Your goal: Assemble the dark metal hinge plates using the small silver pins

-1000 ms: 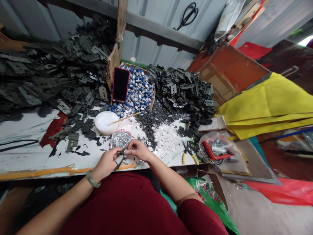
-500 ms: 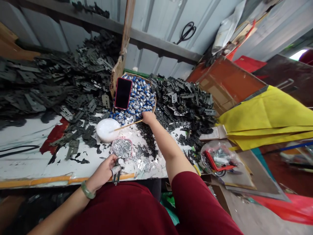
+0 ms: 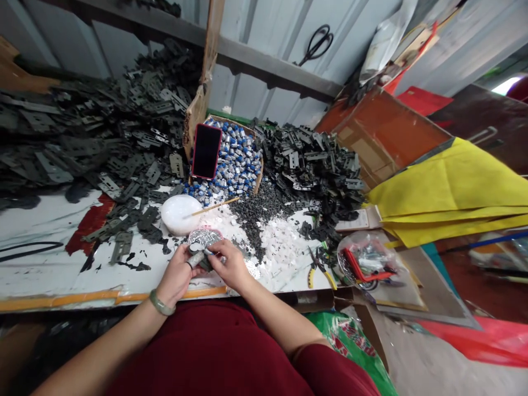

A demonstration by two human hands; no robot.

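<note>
My left hand point(image 3: 177, 272) is closed around a small grey metal bracket point(image 3: 197, 258) just above the bench's near edge. My right hand point(image 3: 228, 262) meets it from the right, fingers pinched on a small blue and silver piece point(image 3: 209, 252) held against the bracket. Both hands hover over a pink tray of shiny silver pins point(image 3: 203, 238). Behind it stand a white bowl point(image 3: 178, 213) with a wooden stick point(image 3: 214, 206), and a cardboard box of blue and silver parts point(image 3: 238, 159) with a phone point(image 3: 205, 150) leaning in it.
Heaps of dark metal brackets point(image 3: 94, 132) cover the bench's left and back; a second heap point(image 3: 313, 165) lies at right. Yellow-handled pliers point(image 3: 319, 267) and a clear bag of tools point(image 3: 367, 261) sit right of my hands. Scissors point(image 3: 315, 43) hang on the wall. Yellow sheets point(image 3: 449, 187) lie further right.
My right hand, which had reached out to the box of blue and silver parts, has come back to my left hand with a small piece. The left hand kept hold of the bracket.
</note>
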